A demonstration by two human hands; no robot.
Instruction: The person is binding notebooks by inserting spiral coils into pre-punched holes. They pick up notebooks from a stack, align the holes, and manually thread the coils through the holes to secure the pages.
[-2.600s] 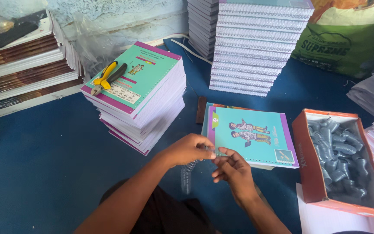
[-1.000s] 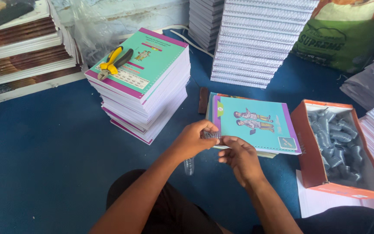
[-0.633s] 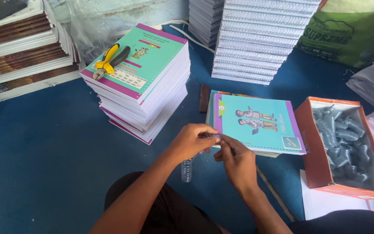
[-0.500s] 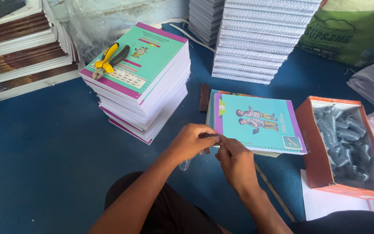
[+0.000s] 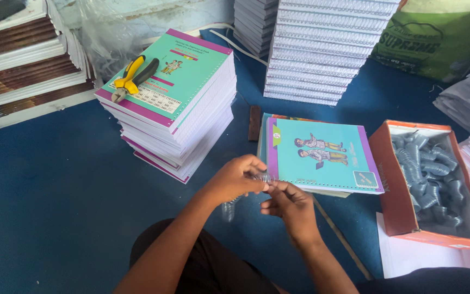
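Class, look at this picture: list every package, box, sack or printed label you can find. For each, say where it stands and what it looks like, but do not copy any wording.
Green sack: top right, behind the bound stacks; bulging, green with dark print.
Orange box: right, beside the teal booklet; open, rectangular, full of grey spiral coils.
Pale label panel: on the left stack's top cover, partly under the pliers; rectangular.
Clear plastic wrap: top left; crumpled.

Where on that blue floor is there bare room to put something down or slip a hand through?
The widest bare patch of blue floor lies left of the stack of teal-covered books, below the shelf of paper. A narrow strip runs between that stack and the teal booklet. It is crowded on the right, around the orange box of coils, and where both hands work.
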